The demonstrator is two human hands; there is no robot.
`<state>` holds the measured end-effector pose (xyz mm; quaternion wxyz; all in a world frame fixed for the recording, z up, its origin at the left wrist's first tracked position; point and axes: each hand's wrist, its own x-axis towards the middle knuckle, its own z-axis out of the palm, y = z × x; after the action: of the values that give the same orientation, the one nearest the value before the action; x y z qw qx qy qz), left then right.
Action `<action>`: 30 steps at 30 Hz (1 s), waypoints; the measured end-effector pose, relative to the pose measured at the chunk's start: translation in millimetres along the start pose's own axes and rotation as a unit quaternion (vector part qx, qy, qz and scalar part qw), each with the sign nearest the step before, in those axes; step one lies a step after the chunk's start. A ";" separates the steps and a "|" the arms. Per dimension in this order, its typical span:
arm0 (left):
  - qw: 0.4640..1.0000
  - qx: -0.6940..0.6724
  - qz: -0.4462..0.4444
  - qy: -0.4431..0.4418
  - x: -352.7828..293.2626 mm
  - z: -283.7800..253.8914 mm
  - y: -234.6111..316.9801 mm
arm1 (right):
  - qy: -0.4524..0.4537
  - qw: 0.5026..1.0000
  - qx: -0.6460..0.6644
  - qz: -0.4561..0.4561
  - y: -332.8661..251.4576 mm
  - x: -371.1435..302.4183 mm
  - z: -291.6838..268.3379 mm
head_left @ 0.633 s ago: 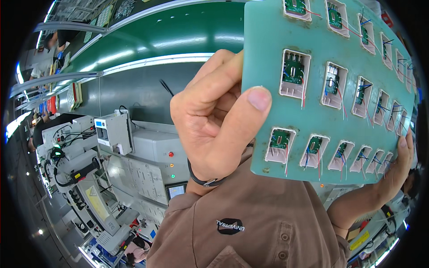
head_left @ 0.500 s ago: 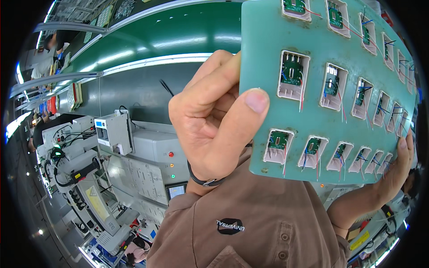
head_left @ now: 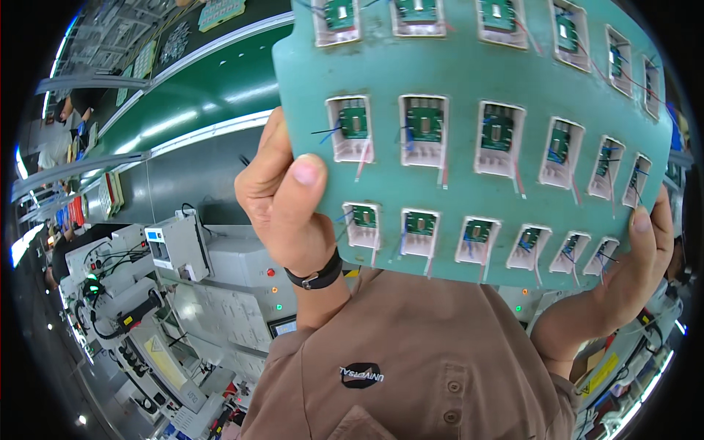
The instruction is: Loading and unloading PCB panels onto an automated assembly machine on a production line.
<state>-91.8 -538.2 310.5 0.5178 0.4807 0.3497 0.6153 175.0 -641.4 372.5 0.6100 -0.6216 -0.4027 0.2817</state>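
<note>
Green, slightly flexed and rounded at its corners, the panel [head_left: 469, 147] fills the upper right of the head view, held up in the air between two hands. Rows of pale, cream-coloured pockets are set into its face, and each pocket holds a small dark green circuit board [head_left: 424, 125] with thin red, blue and black wires trailing out over the panel's surface. Three rows show; the top one is cut off by the picture's edge, and the pockets shrink and bend toward the right rim.

The left hand [head_left: 282, 202] grips the panel's left edge, thumb pressed on the front face beside a pocket and fingers curled behind. A black wristband [head_left: 317, 277] circles that wrist. The right hand [head_left: 631, 271] clasps the lower right corner, thumb on the front, fingers hidden behind the panel.

Below the panel lies a brown buttoned shirt [head_left: 411, 359] with a dark oval badge. Grey machines [head_left: 183, 253] with small lit lamps stand at the left, and a long green conveyor [head_left: 213, 88] runs across the upper left.
</note>
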 end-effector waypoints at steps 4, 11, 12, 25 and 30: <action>1.000 0.000 0.007 0.005 2.5 3.2 -2.9 | 0.008 1.000 0.010 -0.017 -1.6 -0.3 9.3; 0.989 -0.055 0.136 -0.003 3.7 6.6 -22.2 | 0.018 0.999 0.031 -0.033 -5.6 -1.8 17.5; 0.989 -0.090 0.115 -0.016 3.4 4.9 -21.9 | 0.019 0.999 0.028 -0.027 -5.8 -2.2 17.3; 0.997 -0.068 -0.008 0.018 2.3 3.0 -15.9 | -0.027 0.999 0.036 -0.009 -9.5 -1.6 14.0; 0.994 -0.099 -0.032 0.023 2.9 6.0 -17.3 | -0.014 0.999 0.027 -0.018 -11.9 -3.5 20.0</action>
<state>-80.9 -531.9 296.8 0.5740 0.4014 0.3143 0.6408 154.5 -634.5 381.8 0.6262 -0.5933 -0.4142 0.2903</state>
